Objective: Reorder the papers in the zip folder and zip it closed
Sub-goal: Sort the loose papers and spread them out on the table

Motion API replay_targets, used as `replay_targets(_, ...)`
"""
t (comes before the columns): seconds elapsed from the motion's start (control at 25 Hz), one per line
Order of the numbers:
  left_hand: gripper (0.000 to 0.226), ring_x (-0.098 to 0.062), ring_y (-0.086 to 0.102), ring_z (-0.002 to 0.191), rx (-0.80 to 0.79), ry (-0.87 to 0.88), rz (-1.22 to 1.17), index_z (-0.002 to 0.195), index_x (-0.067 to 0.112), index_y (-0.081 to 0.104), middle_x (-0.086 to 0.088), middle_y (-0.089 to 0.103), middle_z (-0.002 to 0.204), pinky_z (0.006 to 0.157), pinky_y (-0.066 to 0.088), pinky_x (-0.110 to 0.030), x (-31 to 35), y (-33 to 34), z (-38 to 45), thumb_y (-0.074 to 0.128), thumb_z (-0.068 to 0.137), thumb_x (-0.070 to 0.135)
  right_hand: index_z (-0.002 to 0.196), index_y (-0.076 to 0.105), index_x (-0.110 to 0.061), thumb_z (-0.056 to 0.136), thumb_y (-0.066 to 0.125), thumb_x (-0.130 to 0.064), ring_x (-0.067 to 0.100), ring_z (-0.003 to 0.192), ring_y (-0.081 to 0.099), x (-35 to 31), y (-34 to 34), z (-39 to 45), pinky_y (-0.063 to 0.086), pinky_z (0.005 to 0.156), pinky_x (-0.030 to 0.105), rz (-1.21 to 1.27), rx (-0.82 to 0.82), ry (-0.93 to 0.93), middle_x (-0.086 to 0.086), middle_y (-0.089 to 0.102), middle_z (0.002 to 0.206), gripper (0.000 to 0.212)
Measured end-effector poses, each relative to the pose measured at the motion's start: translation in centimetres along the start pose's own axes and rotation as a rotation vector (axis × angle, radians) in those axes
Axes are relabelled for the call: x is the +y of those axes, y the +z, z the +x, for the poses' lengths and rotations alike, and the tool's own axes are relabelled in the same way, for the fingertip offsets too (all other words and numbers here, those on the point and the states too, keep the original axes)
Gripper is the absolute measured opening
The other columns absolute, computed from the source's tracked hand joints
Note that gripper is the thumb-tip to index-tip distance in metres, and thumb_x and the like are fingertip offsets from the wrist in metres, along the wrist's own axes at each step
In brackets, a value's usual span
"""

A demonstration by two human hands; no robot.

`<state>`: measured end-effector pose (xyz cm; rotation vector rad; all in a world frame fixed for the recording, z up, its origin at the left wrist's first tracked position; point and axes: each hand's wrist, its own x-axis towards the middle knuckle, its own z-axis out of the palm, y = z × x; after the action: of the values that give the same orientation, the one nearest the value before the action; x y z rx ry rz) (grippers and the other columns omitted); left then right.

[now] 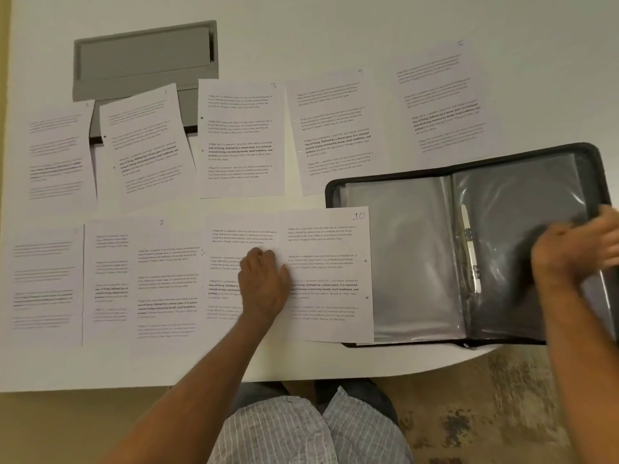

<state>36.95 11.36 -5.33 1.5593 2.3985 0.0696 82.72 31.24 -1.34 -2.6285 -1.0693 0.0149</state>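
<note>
Pressing flat, my left hand [264, 283] lies with straight fingers on the printed sheets in the near row, across the seam where an unnumbered page [234, 262] meets the sheet marked 10 [330, 276]. My right hand [576, 249] is blurred at the far right edge of the open zip folder [469, 172]; its fingers look curled at the clear sleeves [415, 256] there, but I cannot tell whether they grip anything. That folder lies just right of my left hand, spread flat, its near corner over the table's [301, 15] edge, and sheet 10 overlaps its left side. Left of my left hand lies sheet 7 [160, 279]; beyond it runs a further row including sheet 3 [241, 139]. A grey cable hatch [144, 58] sits beyond those.
</note>
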Motion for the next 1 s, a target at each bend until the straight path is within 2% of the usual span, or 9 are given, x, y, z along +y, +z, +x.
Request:
replay_targets(0.08,0.043,-0.046,0.053,0.115,0.007,0.119,0.061,0.125,-0.004,0.057,-0.030,0.052,0.135,0.097,0.046,-0.050,-2.0,0.7,0.7,0.043,0.096,0.026,0.145,0.042,-0.018,0.089,0.040,-0.029,0.039,0.139,0.040,-0.8,0.3,-5.6,0.033,0.113,0.052,0.082,-0.065,-0.166,0.017,0.043,0.152,0.058)
replay_targets(0.16,0.057,-0.050,0.041,0.137,-0.067,0.165,0.132,0.144,-0.004,0.046,-0.032,0.036,0.155,0.109,0.037,-0.058,-3.8,1.5,0.9,0.040,0.101,0.032,0.138,0.050,-0.012,0.092,0.049,-0.028,0.038,0.127,0.048,-2.7,1.3,-13.4,0.041,0.105,0.049,0.239,-0.233,-0.356,0.018,0.050,0.141,0.049)
replay_targets(0.28,0.071,-0.052,0.033,0.144,-0.170,0.106,0.114,0.156,0.006,0.035,-0.026,0.026,0.163,0.101,0.040,-0.068,-4.0,1.2,0.5,0.037,0.100,0.050,0.127,0.055,-0.016,0.097,0.060,-0.036,0.029,0.114,0.053,-4.5,2.1,-23.6,0.050,0.092,0.044,0.319,-0.632,-0.393,0.009,0.055,0.127,0.037)
replay_targets(0.32,0.074,-0.052,0.034,0.144,-0.183,0.094,0.102,0.157,0.008,0.035,-0.025,0.026,0.163,0.100,0.040,-0.070,-4.1,1.2,0.4,0.037,0.099,0.054,0.125,0.054,-0.018,0.097,0.062,-0.043,0.026,0.111,0.053,-4.6,2.5,-25.8,0.052,0.090,0.043,0.297,-0.685,-0.396,0.006,0.056,0.124,0.039)
replay_targets(0.4,0.077,-0.051,0.031,0.146,-0.206,0.061,0.086,0.158,0.012,0.032,-0.022,0.023,0.165,0.101,0.037,-0.073,-4.3,0.8,0.5,0.035,0.098,0.059,0.122,0.050,-0.022,0.094,0.065,-0.051,0.022,0.107,0.054,-4.6,3.1,-27.8,0.054,0.087,0.041,0.248,-0.706,-0.426,0.001,0.059,0.119,0.042)
replay_targets(0.6,0.083,-0.048,0.022,0.150,-0.239,-0.021,0.056,0.161,0.015,0.026,-0.019,0.015,0.168,0.107,0.031,-0.074,-6.3,0.5,0.4,0.028,0.095,0.066,0.114,0.052,-0.024,0.096,0.070,-0.028,0.020,0.097,0.055,-5.2,3.3,-27.9,0.056,0.082,0.048,0.289,-0.726,-0.377,-0.003,0.066,0.101,0.025)
replay_targets(0.76,0.084,-0.048,0.023,0.150,-0.236,-0.010,0.046,0.160,0.015,0.028,-0.019,0.017,0.168,0.107,0.031,-0.073,-6.7,-0.1,0.2,0.026,0.095,0.066,0.115,0.053,-0.024,0.097,0.070,-0.028,0.018,0.098,0.056,-5.0,3.1,-28.0,0.058,0.081,0.046,0.318,-0.746,-0.409,-0.004,0.065,0.104,0.026)
replay_targets(0.92,0.082,-0.046,0.025,0.150,-0.229,-0.006,0.043,0.160,0.015,0.029,-0.017,0.018,0.168,0.108,0.030,-0.073,-6.7,-0.1,-0.3,0.025,0.095,0.066,0.118,0.051,-0.026,0.095,0.071,-0.029,0.018,0.098,0.055,-4.8,3.5,-28.4,0.057,0.083,0.047,0.309,-0.689,-0.454,-0.005,0.063,0.106,0.031)
replay_targets(1.0,0.081,-0.047,0.030,0.147,-0.213,0.007,0.045,0.159,0.013,0.032,-0.019,0.023,0.166,0.106,0.034,-0.072,-6.7,-0.2,-0.5,0.029,0.096,0.064,0.120,0.051,-0.024,0.095,0.071,-0.029,0.018,0.099,0.055,-4.8,3.6,-28.5,0.057,0.085,0.047,0.298,-0.670,-0.467,-0.004,0.062,0.110,0.033)
